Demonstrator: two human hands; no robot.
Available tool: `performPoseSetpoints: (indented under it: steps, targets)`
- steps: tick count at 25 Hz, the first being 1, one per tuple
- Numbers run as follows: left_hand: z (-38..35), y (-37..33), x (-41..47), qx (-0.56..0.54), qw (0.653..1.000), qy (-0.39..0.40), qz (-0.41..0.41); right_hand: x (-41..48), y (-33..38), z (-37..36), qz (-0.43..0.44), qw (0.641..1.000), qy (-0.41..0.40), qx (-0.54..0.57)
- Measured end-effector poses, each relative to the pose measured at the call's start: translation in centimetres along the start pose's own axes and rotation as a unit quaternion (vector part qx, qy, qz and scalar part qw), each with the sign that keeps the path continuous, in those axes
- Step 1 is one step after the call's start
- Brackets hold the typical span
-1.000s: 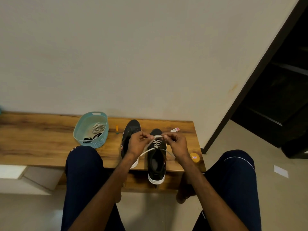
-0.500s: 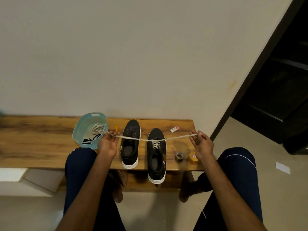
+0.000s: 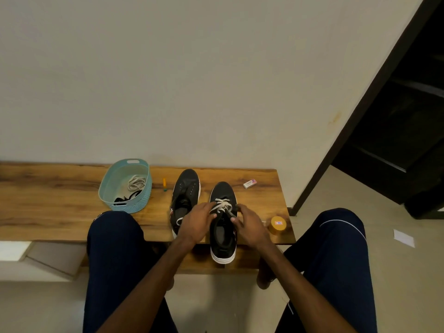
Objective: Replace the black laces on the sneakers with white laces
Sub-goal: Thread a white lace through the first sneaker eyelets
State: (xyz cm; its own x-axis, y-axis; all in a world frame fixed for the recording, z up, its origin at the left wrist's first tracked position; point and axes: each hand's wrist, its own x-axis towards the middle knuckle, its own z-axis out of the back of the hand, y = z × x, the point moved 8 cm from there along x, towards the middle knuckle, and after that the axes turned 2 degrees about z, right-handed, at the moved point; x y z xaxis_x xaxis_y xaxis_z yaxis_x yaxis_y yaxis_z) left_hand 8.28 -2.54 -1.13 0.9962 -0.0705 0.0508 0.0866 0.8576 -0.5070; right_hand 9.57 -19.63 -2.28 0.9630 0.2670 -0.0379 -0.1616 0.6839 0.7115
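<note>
Two black sneakers with white soles stand on the wooden bench (image 3: 60,207). The right sneaker (image 3: 223,239) has a white lace (image 3: 222,205) crossed through its upper eyelets. The left sneaker (image 3: 186,188) shows bare eyelets and no lace. My left hand (image 3: 197,224) grips the lace on the left side of the right sneaker. My right hand (image 3: 249,224) pinches the lace on its right side. A loop of the white lace hangs by my left hand over the left sneaker's opening.
A teal basket (image 3: 120,186) at the left holds a white lace (image 3: 137,182) and black laces (image 3: 125,199). A small yellow item (image 3: 164,183), an eraser (image 3: 249,183) and a yellow tape roll (image 3: 278,224) lie on the bench. My knees flank the sneakers.
Both hands, which had pulled the white lace wide apart to the left and right, have come back together over the right sneaker. The lace is no longer stretched across the bench.
</note>
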Motion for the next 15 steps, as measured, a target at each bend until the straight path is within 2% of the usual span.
performPoseSetpoints:
  steps: [8,12,15]
  targets:
    - [0.7,0.4,0.2,-0.066,0.996,-0.049,0.027,0.9,-1.1,-2.0,-0.004,0.998,0.029,-0.056]
    - [1.4,1.3,0.1,-0.088,0.993,-0.058,0.059,1.1,-0.7,-1.9,0.0,0.999,-0.017,-0.047]
    - [2.9,3.5,0.0,-0.114,0.978,-0.116,0.129,1.4,-0.5,-0.1,-0.002,0.998,-0.06,0.021]
